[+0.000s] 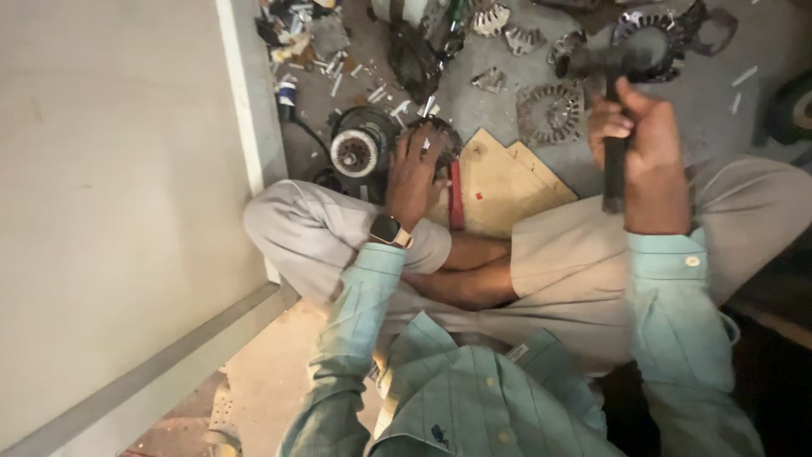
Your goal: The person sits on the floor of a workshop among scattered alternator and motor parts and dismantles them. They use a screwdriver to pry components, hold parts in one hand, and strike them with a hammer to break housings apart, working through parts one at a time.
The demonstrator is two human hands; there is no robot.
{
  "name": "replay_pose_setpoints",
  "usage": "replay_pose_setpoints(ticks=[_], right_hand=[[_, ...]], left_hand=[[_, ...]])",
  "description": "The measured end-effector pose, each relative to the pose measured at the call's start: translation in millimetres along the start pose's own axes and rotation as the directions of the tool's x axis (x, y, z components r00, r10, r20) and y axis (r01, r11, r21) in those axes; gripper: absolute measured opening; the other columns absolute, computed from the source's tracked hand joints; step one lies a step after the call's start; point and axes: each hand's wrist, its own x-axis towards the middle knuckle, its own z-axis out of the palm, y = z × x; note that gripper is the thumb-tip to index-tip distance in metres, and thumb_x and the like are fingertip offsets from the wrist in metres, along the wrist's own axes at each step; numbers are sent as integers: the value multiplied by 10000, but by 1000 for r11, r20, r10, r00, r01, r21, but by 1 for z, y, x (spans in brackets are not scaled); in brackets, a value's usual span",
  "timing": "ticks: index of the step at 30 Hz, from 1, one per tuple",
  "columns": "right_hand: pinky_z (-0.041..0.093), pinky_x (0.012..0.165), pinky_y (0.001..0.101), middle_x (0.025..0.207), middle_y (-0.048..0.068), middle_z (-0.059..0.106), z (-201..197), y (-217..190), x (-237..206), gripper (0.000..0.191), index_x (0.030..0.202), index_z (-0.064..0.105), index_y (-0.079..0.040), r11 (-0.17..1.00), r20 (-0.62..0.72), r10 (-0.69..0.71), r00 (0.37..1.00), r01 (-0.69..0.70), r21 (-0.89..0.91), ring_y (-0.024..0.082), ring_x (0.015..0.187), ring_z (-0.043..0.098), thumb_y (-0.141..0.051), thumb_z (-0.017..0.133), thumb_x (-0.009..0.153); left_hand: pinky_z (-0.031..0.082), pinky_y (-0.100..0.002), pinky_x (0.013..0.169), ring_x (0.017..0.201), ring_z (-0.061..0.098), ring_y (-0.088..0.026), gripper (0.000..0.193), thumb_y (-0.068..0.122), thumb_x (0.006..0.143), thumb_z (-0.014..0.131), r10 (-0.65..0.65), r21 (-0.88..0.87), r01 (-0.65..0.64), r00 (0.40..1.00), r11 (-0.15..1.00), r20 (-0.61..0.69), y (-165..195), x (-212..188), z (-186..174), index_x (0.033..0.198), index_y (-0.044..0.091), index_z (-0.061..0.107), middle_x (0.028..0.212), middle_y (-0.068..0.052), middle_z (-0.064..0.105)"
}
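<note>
The left hand is pressed flat, fingers spread, on a dark round motor part lying on the floor directly beneath it. The right hand is clamped around a hammer, raised up and to the right of that part; its handle runs near vertical, head just above the fist. A wooden board lies between the hands.

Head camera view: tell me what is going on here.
A person sits cross-legged on the floor. The right hand grips a hammer by its dark handle, head raised above the scattered metal parts. The left hand, with a wristwatch, presses down on a dark round motor part at the edge of a wooden board. Beside it lies a motor rotor with a pale round face, and toothed metal rings lie further out.
</note>
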Motion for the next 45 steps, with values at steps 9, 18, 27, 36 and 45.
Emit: replay_pose_setpoints(ticks=[9,18,27,36,45], right_hand=[[416,499,221,685,-1,446,-36,-8,27,202,885,490,-101,966,-37,-260,965,260,-5,91,531,427,-101,663,990],[466,555,267,678,-2,447,-22,-3,39,175,903,489,-84,954,-14,-291,956,292,66,109,576,463,-119,640,986],[482,562,275,678,13,437,-11,1,26,173,952,454,-69,950,20,-280,960,274,153,122,571,465,-86,617,1007],[476,593,264,756,39,475,-19,-3,4,138,987,464,-52,952,104,-287,952,271,144,139,638,480,-37,588,1046],[457,594,270,721,20,431,-12,-3,-11,132,995,472,-44,938,82,-345,935,343,40,151,623,458,-31,585,1062]], left_hand=[[392,-537,1111,1361,417,-428,491,33,682,795,46,254,-60,997,965,62,-8,-4,31,1163,22,701,1339,-178,581],[435,-528,1027,1246,521,-373,255,119,734,743,-125,459,40,980,887,156,16,-13,36,985,95,780,1270,-150,610],[445,-517,981,1174,544,-399,412,182,768,787,-72,227,66,997,972,15,81,-3,-3,1160,77,713,1241,-184,599],[556,-435,1036,1074,700,-244,177,48,990,555,17,5,-35,355,999,-935,106,-172,-147,1113,19,678,1149,-108,715],[538,-377,965,1055,658,-225,189,61,1077,567,-717,-610,738,588,287,374,-32,-283,-41,1224,-27,646,1185,-136,691]])
